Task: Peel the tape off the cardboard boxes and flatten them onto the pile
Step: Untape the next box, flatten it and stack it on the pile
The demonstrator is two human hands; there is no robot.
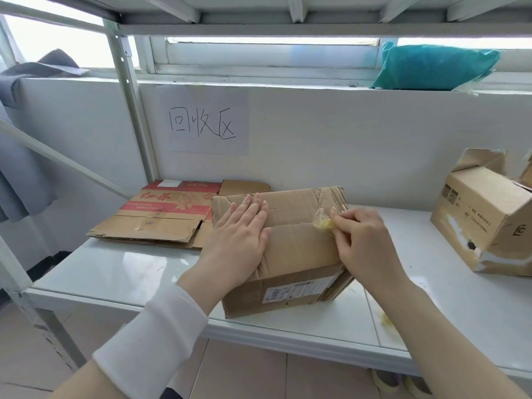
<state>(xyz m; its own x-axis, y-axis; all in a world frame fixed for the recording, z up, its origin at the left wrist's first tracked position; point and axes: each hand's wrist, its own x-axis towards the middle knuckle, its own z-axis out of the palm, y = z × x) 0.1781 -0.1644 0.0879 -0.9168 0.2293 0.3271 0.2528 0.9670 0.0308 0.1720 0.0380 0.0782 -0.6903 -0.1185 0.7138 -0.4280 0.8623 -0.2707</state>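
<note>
1. While the left hand (239, 234) lies flat with straight fingers, its palm presses on the top of the cardboard box (299, 254) at the centre of the frame and grasps nothing.
2. The right hand (365, 243), just right of centre, pinches a crumpled strip of yellowish clear tape (321, 221) between thumb and fingertips. The tape touches the box's top by the seam between the flaps.
3. The box stands closed on the white shelf (115, 269), with creased top flaps and a printed label on the side facing the camera.
4. The pile of flattened boxes (161, 220) lies left of centre on the same shelf, just beside the box, with red-printed cardboard among it.
5. A second box (483, 220), torn at the top, stands at the right edge, well apart from both hands.
6. A wad of yellowish tape (385, 321) lies on the shelf at lower right, beside the right forearm.
7. A paper sign (204, 122) with handwritten characters hangs on the wall at upper centre.
8. A teal bag (434, 67) sits on the sill at upper right.
</note>
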